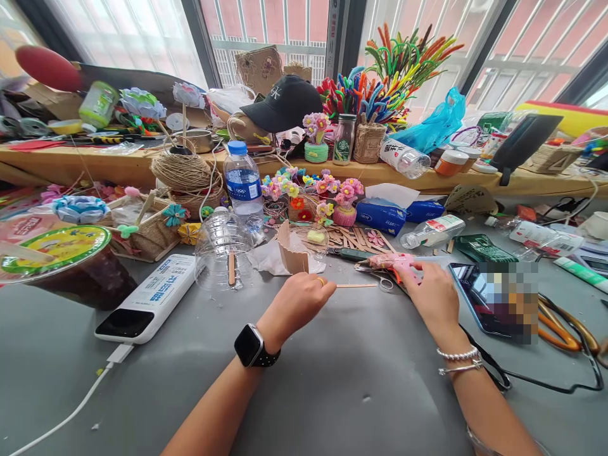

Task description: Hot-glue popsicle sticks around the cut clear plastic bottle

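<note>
My left hand, closed in a pinch, holds one end of a thin wooden craft stick that points right, low over the grey table. Fingers of my right hand are around a pink hot glue gun, whose nozzle points left. Scissors lie partly under the glue gun. Beyond my left hand stands a bent piece of cardboard on white tissue. To its left is a clear plastic bottle part with another craft stick on it.
A power bank and a lidded drink cup stand at left. On the right lie a phone and orange-handled scissors with a black cable. Behind are a water bottle, loose sticks and a crowded shelf.
</note>
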{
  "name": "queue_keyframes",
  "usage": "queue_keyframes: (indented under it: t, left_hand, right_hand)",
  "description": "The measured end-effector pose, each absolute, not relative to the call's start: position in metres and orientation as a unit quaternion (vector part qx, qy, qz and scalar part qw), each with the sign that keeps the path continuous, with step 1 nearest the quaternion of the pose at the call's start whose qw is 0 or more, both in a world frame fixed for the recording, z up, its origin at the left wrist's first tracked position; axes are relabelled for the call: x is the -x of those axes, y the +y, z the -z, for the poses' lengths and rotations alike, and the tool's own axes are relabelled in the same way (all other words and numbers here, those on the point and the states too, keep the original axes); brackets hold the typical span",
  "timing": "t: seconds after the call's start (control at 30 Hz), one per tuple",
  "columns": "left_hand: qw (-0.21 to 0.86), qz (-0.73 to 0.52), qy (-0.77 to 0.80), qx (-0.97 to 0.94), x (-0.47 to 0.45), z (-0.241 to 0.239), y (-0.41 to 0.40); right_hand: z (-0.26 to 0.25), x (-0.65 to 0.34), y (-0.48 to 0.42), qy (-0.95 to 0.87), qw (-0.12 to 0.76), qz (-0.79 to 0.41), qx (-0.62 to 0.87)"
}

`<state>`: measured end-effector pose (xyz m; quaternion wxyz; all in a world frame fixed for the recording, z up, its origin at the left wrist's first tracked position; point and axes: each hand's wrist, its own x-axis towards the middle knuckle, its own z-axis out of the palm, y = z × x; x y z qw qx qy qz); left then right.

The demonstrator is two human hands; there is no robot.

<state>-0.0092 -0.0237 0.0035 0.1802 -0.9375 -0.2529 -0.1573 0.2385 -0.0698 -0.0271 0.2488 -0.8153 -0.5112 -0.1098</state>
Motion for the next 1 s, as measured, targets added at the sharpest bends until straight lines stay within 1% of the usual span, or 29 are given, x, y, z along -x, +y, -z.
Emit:
queue_keyframes:
  t: [0.13, 0.37, 0.53, 0.63, 0.73, 0.8, 1.0]
  left_hand:
    - [0.182, 0.169, -0.251, 0.936, 0.01, -0.007, -0.025]
    - [0.217, 0.239, -0.232, 0.918, 0.014, -0.014, -0.029]
    - [0.218, 0.231, -0.24, 0.918, 0.013, -0.016, -0.03]
    - [0.212, 0.21, -0.244, 0.923, 0.011, -0.016, -0.031]
    - [0.202, 0.191, -0.248, 0.928, 0.009, -0.017, -0.033]
    - [0.192, 0.186, -0.25, 0.931, 0.008, -0.017, -0.035]
    - [0.171, 0.167, -0.249, 0.939, 0.006, -0.016, -0.037]
  right_hand:
    - [0.025, -0.238, -0.069, -0.537, 0.297, 0.175, 0.77]
    - [0.015, -0.231, -0.071, -0.558, 0.362, 0.204, 0.718]
    - [0.006, -0.223, -0.075, -0.556, 0.431, 0.209, 0.679]
    - [0.001, -0.208, -0.078, -0.609, 0.46, 0.214, 0.61]
    - [0.0, -0.187, -0.081, -0.692, 0.443, 0.219, 0.526]
    - [0.002, -0.174, -0.083, -0.732, 0.416, 0.211, 0.497]
    - [0.008, -0.154, -0.086, -0.76, 0.37, 0.22, 0.487]
